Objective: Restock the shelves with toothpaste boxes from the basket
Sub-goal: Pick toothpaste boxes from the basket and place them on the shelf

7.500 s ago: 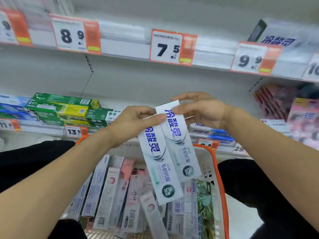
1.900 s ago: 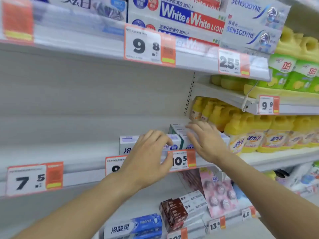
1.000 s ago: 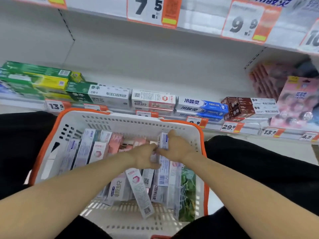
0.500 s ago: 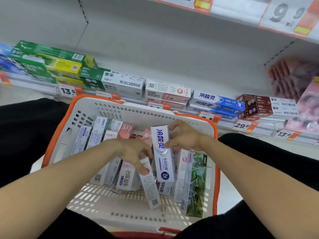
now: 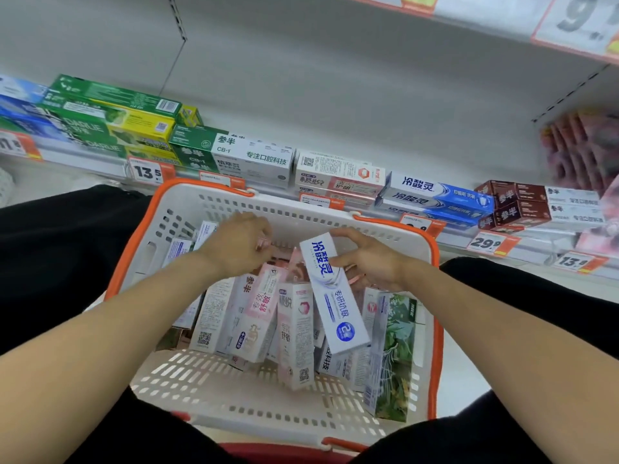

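In front of you runs the shelf [image 5: 335, 105], its back part bare, with a row of toothpaste boxes [image 5: 254, 159] lying along its front edge above the price tags [image 5: 147, 171]. Below it, between your knees, sits the white basket [image 5: 268, 390] with its orange rim, and more toothpaste boxes lie heaped in its far half. Your right hand [image 5: 371, 262] holds the white and blue box [image 5: 333, 296] near its top end, thumb on its face and fingers behind it, and the box slants above the heap. Your left hand [image 5: 239, 244] is down among the pink boxes [image 5: 261, 316] at the back of the basket, fingers curled; you cannot tell whether it grips one.
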The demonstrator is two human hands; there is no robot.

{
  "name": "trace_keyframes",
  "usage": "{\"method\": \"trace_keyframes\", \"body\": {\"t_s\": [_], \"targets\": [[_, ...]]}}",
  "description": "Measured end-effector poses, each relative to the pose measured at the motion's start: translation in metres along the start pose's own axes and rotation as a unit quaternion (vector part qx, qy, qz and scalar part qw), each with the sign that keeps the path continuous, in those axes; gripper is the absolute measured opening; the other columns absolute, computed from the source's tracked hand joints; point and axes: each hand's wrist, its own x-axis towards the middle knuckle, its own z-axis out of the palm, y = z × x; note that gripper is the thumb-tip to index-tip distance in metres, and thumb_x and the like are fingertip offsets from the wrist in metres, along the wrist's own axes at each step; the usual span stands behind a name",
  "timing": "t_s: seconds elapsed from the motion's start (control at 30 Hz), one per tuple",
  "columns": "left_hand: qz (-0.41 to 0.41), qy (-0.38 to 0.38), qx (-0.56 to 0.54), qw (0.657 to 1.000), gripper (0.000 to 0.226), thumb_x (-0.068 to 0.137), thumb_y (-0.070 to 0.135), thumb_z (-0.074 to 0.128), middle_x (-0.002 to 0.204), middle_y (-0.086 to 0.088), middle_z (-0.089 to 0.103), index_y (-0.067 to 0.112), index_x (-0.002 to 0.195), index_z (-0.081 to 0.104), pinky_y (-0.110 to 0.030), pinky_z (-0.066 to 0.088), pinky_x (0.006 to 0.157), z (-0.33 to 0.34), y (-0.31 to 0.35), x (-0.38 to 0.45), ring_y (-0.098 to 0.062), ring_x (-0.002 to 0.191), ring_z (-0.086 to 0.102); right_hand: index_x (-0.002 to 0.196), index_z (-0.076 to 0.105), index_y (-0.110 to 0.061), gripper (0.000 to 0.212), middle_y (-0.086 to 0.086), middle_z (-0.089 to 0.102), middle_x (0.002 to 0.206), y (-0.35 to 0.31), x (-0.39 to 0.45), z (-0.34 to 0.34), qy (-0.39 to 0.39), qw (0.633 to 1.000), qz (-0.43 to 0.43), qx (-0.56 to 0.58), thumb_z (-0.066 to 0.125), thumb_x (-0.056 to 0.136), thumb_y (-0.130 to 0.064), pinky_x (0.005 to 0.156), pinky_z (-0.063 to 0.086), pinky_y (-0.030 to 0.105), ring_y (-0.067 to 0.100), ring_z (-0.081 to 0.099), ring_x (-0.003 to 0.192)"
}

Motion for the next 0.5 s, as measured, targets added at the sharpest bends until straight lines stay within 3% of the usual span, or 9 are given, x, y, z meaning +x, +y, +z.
{"method": "trace_keyframes", "body": {"t_s": [0.1, 0.2, 0.3, 0.4, 0.43, 0.5], "targets": [[-0.081, -0.033, 0.112, 0.990, 0.070, 0.089, 0.043, 0.068, 0.153, -0.005, 0.038, 0.022, 0.149, 0.038, -0.049, 0.030, 0.113, -0.010, -0.033, -0.009, -0.031, 0.141, 0.033, 0.145, 0.032, -0.046, 0.069, 0.011, 0.071, 0.119, -0.004, 0.002, 0.009, -0.015, 1.000, -0.003, 0.023, 0.064, 0.096, -0.009, 0.076, 0.062, 0.048, 0.040, 0.066, 0.110], [-0.117, -0.079, 0.072, 0.987, 0.092, 0.084, 0.047, 0.075, 0.163, -0.003, 0.023, 0.026, 0.156, 0.022, -0.045, 0.030, 0.116, -0.012, -0.065, -0.025, -0.031, 0.143, 0.035, 0.149, 0.033, -0.042, 0.076, 0.014, 0.066, 0.128, -0.018, 0.006, 0.017, -0.038, 0.999, -0.009, 0.020, 0.069, 0.092, -0.007, 0.075, 0.062, 0.046, 0.035, 0.067, 0.108], [-0.123, -0.058, 0.020, 0.990, 0.092, 0.081, 0.041, 0.080, 0.155, -0.006, 0.038, 0.023, 0.155, 0.029, -0.044, 0.035, 0.114, -0.012, -0.075, -0.034, -0.030, 0.138, 0.042, 0.146, 0.037, -0.037, 0.073, 0.012, 0.071, 0.120, -0.030, 0.011, 0.027, -0.059, 0.998, -0.016, -0.007, 0.072, 0.090, -0.006, 0.081, 0.061, 0.051, 0.033, 0.071, 0.103], [-0.109, -0.058, 0.059, 0.991, 0.065, 0.083, 0.042, 0.078, 0.128, -0.005, 0.055, 0.021, 0.139, 0.054, -0.039, 0.041, 0.102, -0.010, -0.078, -0.035, -0.027, 0.124, 0.050, 0.140, 0.041, -0.038, 0.070, 0.011, 0.073, 0.116, -0.037, 0.014, 0.040, -0.084, 0.995, -0.017, -0.054, 0.076, 0.086, -0.010, 0.090, 0.054, 0.064, 0.035, 0.072, 0.101], [-0.103, -0.077, 0.068, 0.989, 0.057, 0.084, 0.044, 0.076, 0.129, -0.004, 0.054, 0.023, 0.134, 0.057, -0.039, 0.038, 0.103, -0.010, -0.079, -0.036, -0.027, 0.127, 0.046, 0.139, 0.043, -0.037, 0.068, 0.010, 0.073, 0.115, -0.039, 0.014, 0.046, -0.092, 0.993, -0.017, -0.066, 0.075, 0.087, -0.009, 0.087, 0.056, 0.061, 0.034, 0.073, 0.099], [-0.100, -0.141, 0.084, 0.981, 0.069, 0.082, 0.051, 0.076, 0.146, -0.002, 0.043, 0.029, 0.141, 0.050, -0.042, 0.028, 0.115, -0.010, -0.082, -0.041, -0.026, 0.143, 0.029, 0.141, 0.043, -0.034, 0.068, 0.007, 0.071, 0.116, -0.040, 0.013, 0.055, -0.099, 0.991, -0.017, -0.085, 0.074, 0.088, -0.006, 0.080, 0.061, 0.050, 0.030, 0.073, 0.097]]}}
